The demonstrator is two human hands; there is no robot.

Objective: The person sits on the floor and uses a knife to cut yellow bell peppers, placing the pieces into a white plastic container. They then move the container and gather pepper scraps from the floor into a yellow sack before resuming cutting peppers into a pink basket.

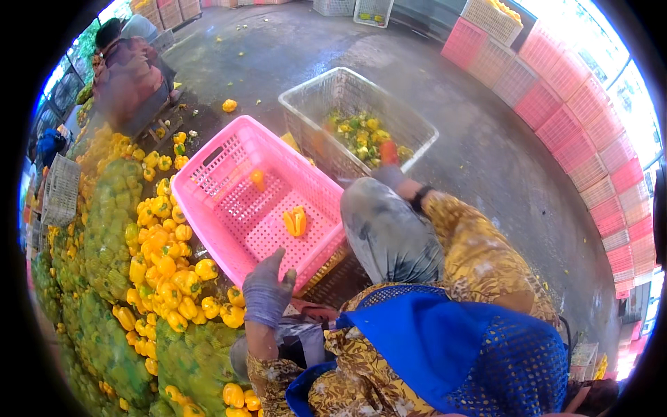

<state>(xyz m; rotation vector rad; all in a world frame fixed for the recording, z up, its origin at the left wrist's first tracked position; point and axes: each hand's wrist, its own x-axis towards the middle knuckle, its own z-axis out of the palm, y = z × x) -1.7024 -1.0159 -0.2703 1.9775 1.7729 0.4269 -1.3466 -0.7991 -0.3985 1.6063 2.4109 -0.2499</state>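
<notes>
My left hand (268, 288), in a grey-purple glove, is at the near edge of a pink plastic crate (321, 258). Its thumb and fingers are apart and nothing is in them. Inside the crate a yellow-orange bell pepper (294, 222) lies on the slatted floor, and a smaller, blurred orange pepper (258, 180) shows farther back. My right hand (390, 178), gloved in grey, is beyond my raised knee at the near rim of a grey-white crate (417, 154). It seems closed, with an orange-red piece (389, 153) sticking out; my knee hides part of it.
Green and yellow trimmings (363, 133) lie in the grey-white crate. Left of the pink crate is a pile of yellow peppers (167, 260), beside filled green net sacks (114, 229). Another person (132, 76) sits at the far left. Stacked pink and white crates (556, 104) line the right.
</notes>
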